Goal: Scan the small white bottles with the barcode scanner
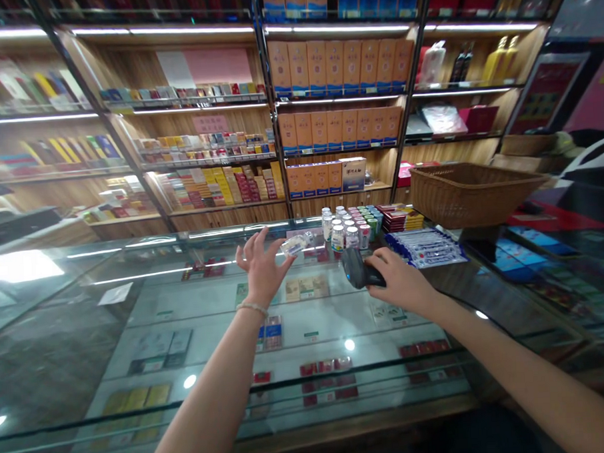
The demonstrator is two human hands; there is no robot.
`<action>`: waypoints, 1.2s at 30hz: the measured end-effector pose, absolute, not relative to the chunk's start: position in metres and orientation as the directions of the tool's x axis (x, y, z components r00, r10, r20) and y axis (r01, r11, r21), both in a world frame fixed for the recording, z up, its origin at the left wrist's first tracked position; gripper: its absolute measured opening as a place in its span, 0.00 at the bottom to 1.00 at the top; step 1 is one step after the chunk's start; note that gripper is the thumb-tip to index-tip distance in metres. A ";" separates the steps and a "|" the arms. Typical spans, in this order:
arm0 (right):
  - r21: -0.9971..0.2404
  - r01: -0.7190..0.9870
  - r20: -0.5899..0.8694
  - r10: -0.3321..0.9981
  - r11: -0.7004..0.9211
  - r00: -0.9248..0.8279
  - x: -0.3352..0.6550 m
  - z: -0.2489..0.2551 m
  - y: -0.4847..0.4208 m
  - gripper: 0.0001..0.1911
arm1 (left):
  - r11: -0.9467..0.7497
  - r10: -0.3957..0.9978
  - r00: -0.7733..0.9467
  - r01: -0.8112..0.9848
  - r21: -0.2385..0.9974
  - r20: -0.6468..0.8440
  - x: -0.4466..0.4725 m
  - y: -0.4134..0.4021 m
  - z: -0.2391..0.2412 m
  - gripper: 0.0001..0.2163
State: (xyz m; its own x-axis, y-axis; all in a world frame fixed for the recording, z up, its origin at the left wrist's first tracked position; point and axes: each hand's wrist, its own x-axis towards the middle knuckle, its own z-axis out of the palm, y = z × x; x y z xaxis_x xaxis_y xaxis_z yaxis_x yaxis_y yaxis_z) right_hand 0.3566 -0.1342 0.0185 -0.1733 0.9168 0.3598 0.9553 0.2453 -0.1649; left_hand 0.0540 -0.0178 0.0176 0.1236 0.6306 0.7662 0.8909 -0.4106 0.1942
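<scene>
Above the glass counter point(195, 304), my left hand point(261, 262) holds a small clear bottle with a white label point(297, 244), tilted on its side between thumb and fingers. The other fingers are spread. My right hand point(397, 276) is wrapped round the handle of a black barcode scanner point(356, 269), which shows a small blue light. The scanner's head points left, toward the bottle, with a gap between them. Just behind the scanner stand rows of small capped bottles point(337, 235), white-topped at the left and coloured farther right.
Blue-and-white long packets point(426, 246) lie right of the bottles, with red and yellow packs point(402, 217) behind. A wicker basket point(473, 192) stands at the counter's back right. Cigarette packs and boxed goods fill the wall shelves point(340, 128).
</scene>
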 end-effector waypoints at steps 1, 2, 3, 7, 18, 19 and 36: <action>-0.159 0.958 0.359 0.918 0.238 -0.168 0.359 0.016 -0.135 0.22 | -0.411 0.630 0.124 0.891 0.193 0.767 0.054 -0.018 0.018 0.15; -0.152 0.961 0.357 0.920 0.230 -0.163 0.361 0.013 -0.135 0.22 | -0.410 0.629 0.125 0.892 0.191 0.768 0.054 -0.018 0.018 0.15; -0.145 0.964 0.353 0.922 0.222 -0.159 0.362 0.011 -0.136 0.22 | -0.410 0.629 0.126 0.892 0.189 0.767 0.055 -0.018 0.018 0.15; -0.131 0.972 0.335 0.931 0.196 -0.143 0.366 0.006 -0.138 0.22 | -0.409 0.634 0.132 0.893 0.186 0.762 0.055 -0.019 0.018 0.16; -0.110 0.967 0.396 0.903 0.229 -0.169 0.372 -0.009 -0.132 0.20 | -0.426 0.636 0.119 0.878 0.219 0.763 0.055 -0.018 0.017 0.15; -0.096 0.967 0.416 0.892 0.238 -0.179 0.372 -0.010 -0.131 0.20 | -0.427 0.635 0.118 0.877 0.220 0.763 0.055 -0.018 0.017 0.15; 0.077 0.964 0.450 0.854 0.255 -0.262 0.372 -0.022 -0.135 0.32 | -0.411 0.638 0.124 0.889 0.199 0.760 0.058 -0.022 0.018 0.15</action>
